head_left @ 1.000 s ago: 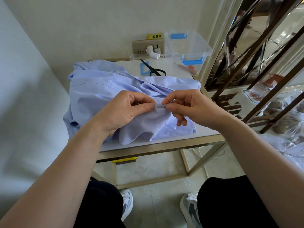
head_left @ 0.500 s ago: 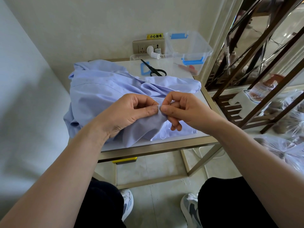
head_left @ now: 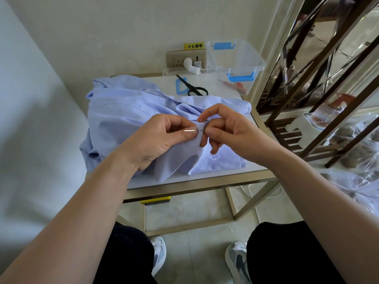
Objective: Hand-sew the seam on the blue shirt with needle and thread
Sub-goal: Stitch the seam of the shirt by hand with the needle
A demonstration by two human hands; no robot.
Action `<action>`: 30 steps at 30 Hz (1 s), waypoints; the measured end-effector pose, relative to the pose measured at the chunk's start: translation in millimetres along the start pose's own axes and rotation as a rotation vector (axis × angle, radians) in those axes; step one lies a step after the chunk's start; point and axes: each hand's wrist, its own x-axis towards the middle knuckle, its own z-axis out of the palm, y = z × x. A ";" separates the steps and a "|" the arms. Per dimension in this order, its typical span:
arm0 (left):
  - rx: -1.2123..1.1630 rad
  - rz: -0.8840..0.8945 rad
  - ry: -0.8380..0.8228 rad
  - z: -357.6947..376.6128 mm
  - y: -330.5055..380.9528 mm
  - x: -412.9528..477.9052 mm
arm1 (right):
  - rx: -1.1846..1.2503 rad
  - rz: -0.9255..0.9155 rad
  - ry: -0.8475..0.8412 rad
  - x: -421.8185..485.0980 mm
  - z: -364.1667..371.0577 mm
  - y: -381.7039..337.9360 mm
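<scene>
White tabletop (head_left: 217, 90), crumpled blue shirt (head_left: 123, 117); L hand (head_left: 159, 140), R hand (head_left: 231, 132) pinch fold

Single head-worn view, angled forward and down, close over table (head_left: 205, 177)

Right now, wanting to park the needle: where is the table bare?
Bare table lies between the scissors and the clear box, and in a thin strip along the front edge below the blue shirt. The shirt crowds the left and centre.
</scene>
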 end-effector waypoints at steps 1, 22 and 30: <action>-0.009 0.002 0.006 -0.5 0.6 -0.1 | -0.003 -0.005 0.008 0.2 -0.6 -0.2; 0.342 0.091 0.095 6.2 0.5 6.2 | -0.511 -0.501 0.325 1.6 13.2 2.2; 0.290 0.175 0.215 1.1 -7.8 11.4 | 0.312 -0.032 -0.186 -3.3 5.3 -8.3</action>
